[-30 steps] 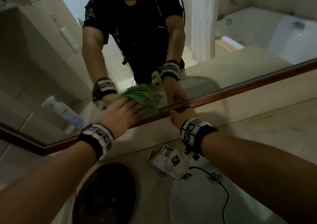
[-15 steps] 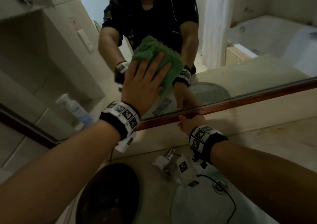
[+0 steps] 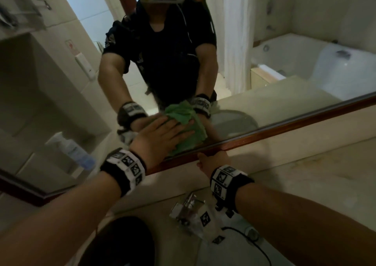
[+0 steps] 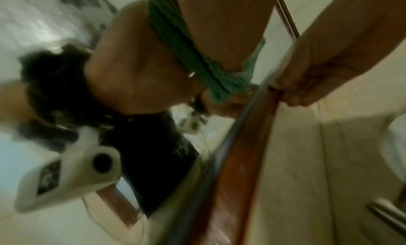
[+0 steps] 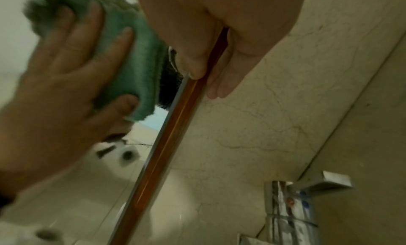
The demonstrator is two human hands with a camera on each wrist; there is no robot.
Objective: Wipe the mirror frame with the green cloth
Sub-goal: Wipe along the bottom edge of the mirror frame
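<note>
— What sits at the far left of the head view?

— A spray bottle (image 3: 70, 147), seen only as a reflection in the glass, lower left of the frame.

— And your left hand?

— My left hand (image 3: 160, 137) lies flat near the middle of the frame, fingers straight and spread, pressing the green cloth (image 3: 188, 129) against the glass just above the lower rail of the mirror frame (image 3: 284, 130). In the right wrist view the cloth's lower edge wraps over my thumb.

— Is the cloth on the wood?

— Its bottom edge is just beside the rail; I cannot tell if it touches.

— Your right hand?

— My right hand (image 3: 213, 162), right of centre, pinches the rail, thumb on the front, fingers behind.

— Further right?

— The chrome tap (image 3: 188, 208) on the tabletop (image 3: 315, 164), lower centre-right.
</note>
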